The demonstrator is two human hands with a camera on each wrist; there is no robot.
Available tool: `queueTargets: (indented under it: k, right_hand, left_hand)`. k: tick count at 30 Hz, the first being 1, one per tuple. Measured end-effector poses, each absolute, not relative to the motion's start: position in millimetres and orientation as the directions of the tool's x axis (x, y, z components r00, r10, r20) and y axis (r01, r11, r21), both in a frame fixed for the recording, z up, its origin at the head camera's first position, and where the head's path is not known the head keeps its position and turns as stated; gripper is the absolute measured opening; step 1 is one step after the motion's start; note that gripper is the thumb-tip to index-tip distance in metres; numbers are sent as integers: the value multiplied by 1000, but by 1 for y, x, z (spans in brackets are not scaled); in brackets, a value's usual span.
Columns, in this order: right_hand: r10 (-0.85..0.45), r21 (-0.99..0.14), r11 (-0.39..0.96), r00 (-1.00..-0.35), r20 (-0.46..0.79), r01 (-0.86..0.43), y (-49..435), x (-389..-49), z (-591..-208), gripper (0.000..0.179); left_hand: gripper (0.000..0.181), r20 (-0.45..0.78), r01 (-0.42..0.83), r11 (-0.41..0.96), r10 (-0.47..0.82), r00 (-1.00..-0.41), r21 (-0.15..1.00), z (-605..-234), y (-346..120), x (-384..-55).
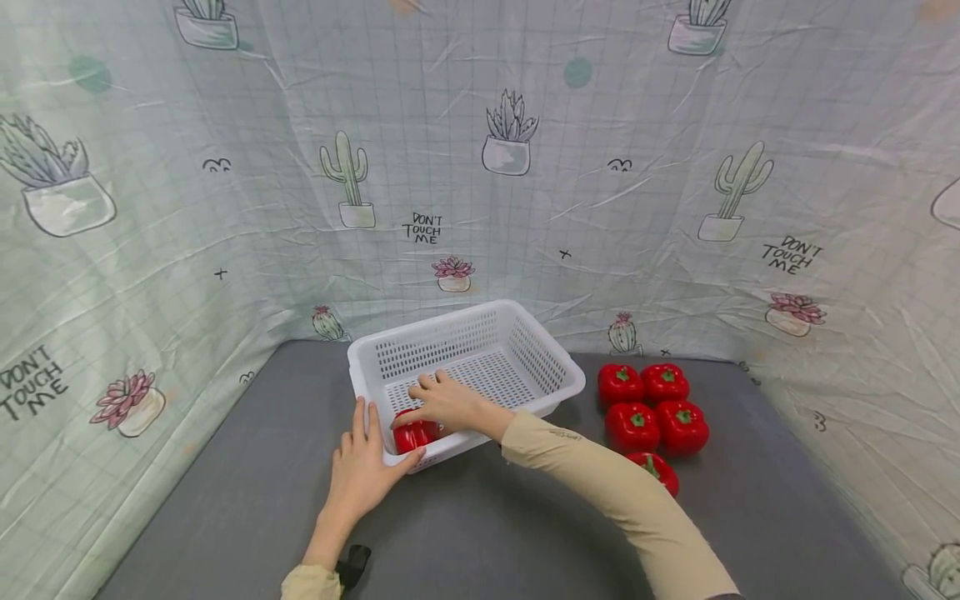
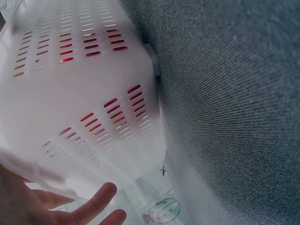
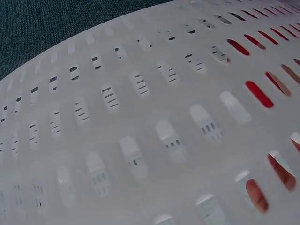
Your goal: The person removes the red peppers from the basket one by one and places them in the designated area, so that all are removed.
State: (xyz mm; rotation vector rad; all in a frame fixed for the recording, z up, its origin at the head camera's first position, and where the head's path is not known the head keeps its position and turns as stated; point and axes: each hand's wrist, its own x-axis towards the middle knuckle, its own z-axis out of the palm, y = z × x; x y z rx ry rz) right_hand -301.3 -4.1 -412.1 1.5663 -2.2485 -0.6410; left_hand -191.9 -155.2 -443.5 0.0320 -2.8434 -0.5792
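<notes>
A white plastic basket (image 1: 540,367) with slotted walls stands at the middle of the table. One red bell pepper (image 1: 411,437) lies inside its near left corner, and red shows through the slots in both wrist views. My right hand (image 1: 453,404) reaches over the front rim, its thumb across the pepper and its other fingers spread beyond it. At the basket's left corner my left hand (image 1: 360,471) rests against the outside, thumb by the front rim and fingers straight along the left side. Its fingers (image 2: 91,206) show beside the basket wall (image 2: 84,98) in the left wrist view.
Several red bell peppers (image 1: 633,427) sit grouped on the dark grey table (image 1: 247,500) right of the basket; my right sleeve (image 1: 630,500) partly covers the nearest one. A printed cloth (image 1: 405,183) with cactus drawings rises behind and along both sides.
</notes>
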Motion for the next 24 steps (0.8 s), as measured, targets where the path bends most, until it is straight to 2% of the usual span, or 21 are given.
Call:
queueTargets:
  k: [5, 13, 24]
  right_hand:
    - [-935, 512, 312, -355, 16, -800, -4, -303, -413, 70]
    - [-907, 492, 364, -421, -5, -790, -2, -307, -414, 71]
    - [-903, 432, 385, -430, -7, -816, 2, -310, -415, 73]
  left_hand:
    - [104, 231, 30, 922, -65, -971, 385, -443, -155, -192]
    - [104, 231, 36, 922, -59, -971, 387, -445, -156, -193]
    - [103, 254, 41, 924, -62, -965, 381, -447, -156, -192]
